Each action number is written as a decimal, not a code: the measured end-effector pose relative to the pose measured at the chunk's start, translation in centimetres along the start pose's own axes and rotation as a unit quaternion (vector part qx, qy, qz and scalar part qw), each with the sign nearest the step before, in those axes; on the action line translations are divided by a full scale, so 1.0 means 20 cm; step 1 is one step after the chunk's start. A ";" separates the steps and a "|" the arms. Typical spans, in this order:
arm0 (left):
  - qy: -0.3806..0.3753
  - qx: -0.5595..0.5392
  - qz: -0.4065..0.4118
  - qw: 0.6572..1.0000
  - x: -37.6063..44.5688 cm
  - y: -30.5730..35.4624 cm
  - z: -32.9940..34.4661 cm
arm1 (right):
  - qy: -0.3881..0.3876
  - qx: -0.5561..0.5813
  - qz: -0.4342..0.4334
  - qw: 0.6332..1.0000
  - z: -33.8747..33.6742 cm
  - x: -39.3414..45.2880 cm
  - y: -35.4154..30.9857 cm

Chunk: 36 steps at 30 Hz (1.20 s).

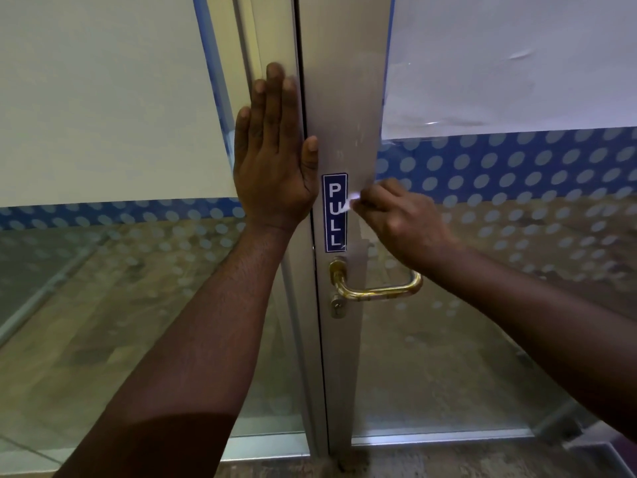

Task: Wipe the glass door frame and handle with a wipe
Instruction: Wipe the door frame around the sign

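Observation:
A silver metal door frame (348, 98) runs up the middle of the head view, with a blue PULL sticker (334, 229) on it. Below the sticker sits a brass lever handle (379, 291). My left hand (275, 157) lies flat, fingers up, on the fixed frame just left of the door gap. My right hand (400, 219) is closed on a small white wipe (352, 201), pressing it against the frame at the sticker's right edge, above the handle.
Glass panels (482, 339) flank the frame, with white film above and a blue dotted band (517, 160) at mid height. A keyhole cylinder (337, 308) sits under the handle. The floor threshold (344, 460) lies at the bottom.

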<state>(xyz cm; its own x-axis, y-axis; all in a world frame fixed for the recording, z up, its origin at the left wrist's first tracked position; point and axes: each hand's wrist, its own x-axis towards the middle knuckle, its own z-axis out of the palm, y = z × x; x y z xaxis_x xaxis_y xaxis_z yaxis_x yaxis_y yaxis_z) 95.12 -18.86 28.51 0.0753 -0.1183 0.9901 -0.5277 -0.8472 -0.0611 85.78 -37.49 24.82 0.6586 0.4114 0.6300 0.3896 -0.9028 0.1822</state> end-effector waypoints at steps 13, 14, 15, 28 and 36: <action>-0.005 -0.010 -0.003 1.000 -0.01 -0.01 0.00 | 0.002 0.000 -0.011 1.000 -0.01 0.01 -0.02; -0.003 -0.012 -0.003 1.000 -0.01 -0.01 0.00 | 0.005 0.013 -0.007 1.000 0.00 0.01 -0.03; -0.001 -0.012 -0.004 1.000 -0.01 -0.01 0.00 | -0.008 0.041 0.005 0.999 0.01 0.00 -0.05; 0.004 0.006 -0.004 1.000 -0.02 -0.01 0.01 | 0.187 -0.039 0.010 0.982 -0.14 0.22 0.01; 0.004 -0.001 -0.004 1.000 -0.01 -0.01 0.01 | 0.153 0.005 -0.043 0.987 -0.03 0.26 -0.13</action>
<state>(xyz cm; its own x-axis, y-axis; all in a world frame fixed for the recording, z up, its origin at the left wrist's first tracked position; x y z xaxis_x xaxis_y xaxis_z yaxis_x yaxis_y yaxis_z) 95.44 -18.82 28.21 0.0727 -0.1065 0.9917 -0.5279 -0.8477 -0.0523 87.80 -33.11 28.18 0.3973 0.4279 0.8118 0.4423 -0.8644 0.2392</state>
